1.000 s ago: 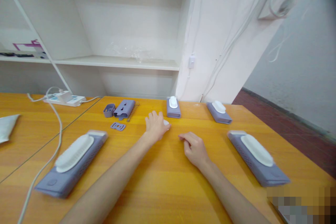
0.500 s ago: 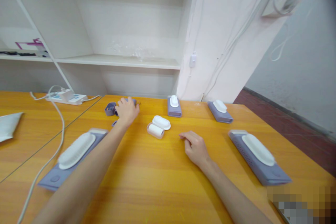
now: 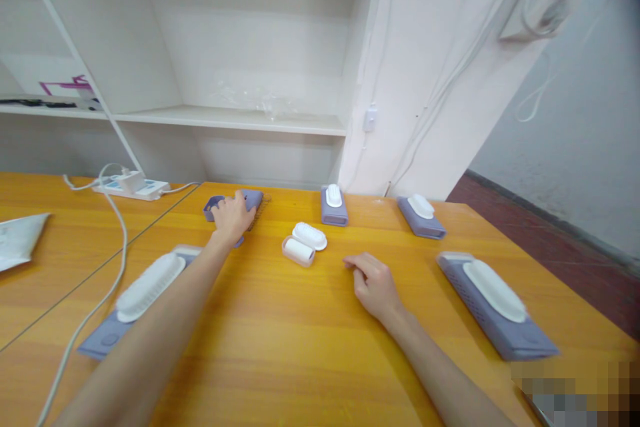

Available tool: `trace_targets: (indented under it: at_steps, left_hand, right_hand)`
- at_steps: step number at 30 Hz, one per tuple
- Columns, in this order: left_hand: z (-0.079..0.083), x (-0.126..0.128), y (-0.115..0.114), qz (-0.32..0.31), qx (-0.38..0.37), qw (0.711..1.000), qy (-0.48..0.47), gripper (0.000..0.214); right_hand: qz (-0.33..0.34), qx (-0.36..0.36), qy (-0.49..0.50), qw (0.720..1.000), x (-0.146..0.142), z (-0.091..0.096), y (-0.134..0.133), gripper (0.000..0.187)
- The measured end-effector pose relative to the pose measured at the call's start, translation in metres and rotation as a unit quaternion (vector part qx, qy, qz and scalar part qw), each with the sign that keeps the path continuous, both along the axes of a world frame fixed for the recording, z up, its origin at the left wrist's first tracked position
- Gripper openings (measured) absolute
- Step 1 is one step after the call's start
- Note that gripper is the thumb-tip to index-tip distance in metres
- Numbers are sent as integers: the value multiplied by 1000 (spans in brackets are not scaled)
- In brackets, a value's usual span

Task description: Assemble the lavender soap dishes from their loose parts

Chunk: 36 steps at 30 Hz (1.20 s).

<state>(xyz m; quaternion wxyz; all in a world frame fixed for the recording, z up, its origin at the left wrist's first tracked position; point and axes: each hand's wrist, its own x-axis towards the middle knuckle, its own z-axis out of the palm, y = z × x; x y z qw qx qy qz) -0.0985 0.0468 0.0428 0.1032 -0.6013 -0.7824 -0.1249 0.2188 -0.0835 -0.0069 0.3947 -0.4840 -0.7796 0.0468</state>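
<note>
My left hand (image 3: 233, 219) reaches to the far left-middle of the table, palm down with its fingers apart. It lies over small purple parts, covering some of them. A purple cup-like piece (image 3: 214, 208) is by its fingertips, and a purple box (image 3: 251, 199) shows just behind it. A small purple piece (image 3: 239, 241) peeks out beside the wrist. My right hand (image 3: 371, 283) rests on the table, fingers loosely curled in, with nothing visible in it. Nearest to it are a small case holding a white roller (image 3: 299, 251) and a white bristled oval piece (image 3: 310, 236).
Purple boxes with white oval tops stand at left (image 3: 150, 287), back middle (image 3: 334, 208), back right (image 3: 423, 217) and right (image 3: 495, 303). A white cable (image 3: 123, 240) runs from a power strip (image 3: 133, 185). A white packet (image 3: 23, 240) lies far left. Shelves (image 3: 230, 117) rise behind.
My left hand has shifted slightly left and down, uncovering more of the purple box. A small purple piece now shows right of the wrist, not left. My right hand has stayed in place.
</note>
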Motion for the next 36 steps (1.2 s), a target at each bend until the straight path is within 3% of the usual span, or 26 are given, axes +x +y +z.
trace_targets:
  at_steps: [6, 12, 15, 18, 20, 23, 26, 28, 32, 36]
  left_hand:
    - [2, -1, -3, 11, -18, 1000, -3, 56]
    - [17, 5, -14, -37, 102, 994, -22, 57]
    - [29, 20, -30, -128, 160, 977, -65, 57]
    - [36, 45, -55, -251, 198, 940, -120, 57]
    - [36, 64, -77, -330, 208, 907, -157, 57]
    - [30, 89, -112, -431, 189, 860, -197, 59]
    - [19, 104, -140, -523, 119, 819, -205, 61]
    - [11, 107, -150, -573, 73, 794, -186, 61]
    - [0, 100, -151, -601, 8, 784, -156, 60]
    - [-3, 89, -140, -601, 23, 793, -101, 54]
  right_hand:
    - [0, 2, -2, 1000, 0, 1, 0, 31]
    - [2, 4, 2, 1000, -1, 0, 0, 32]
    - [-4, 9, 20, 1000, -1, 1, -1, 32]
    - [-54, 1, 93, 994, 1, 2, 0, 31]
    - [-107, -21, 177, 978, 4, 2, 3, 29]
    - [-156, -66, 336, 926, 11, 0, 10, 30]
    - [-165, -107, 473, 859, 18, -2, 18, 29]
    - [-166, -120, 517, 831, 20, -2, 21, 27]
    - [-161, -121, 530, 824, 20, -2, 21, 25]
    - [-158, -118, 509, 838, 17, 0, 20, 24]
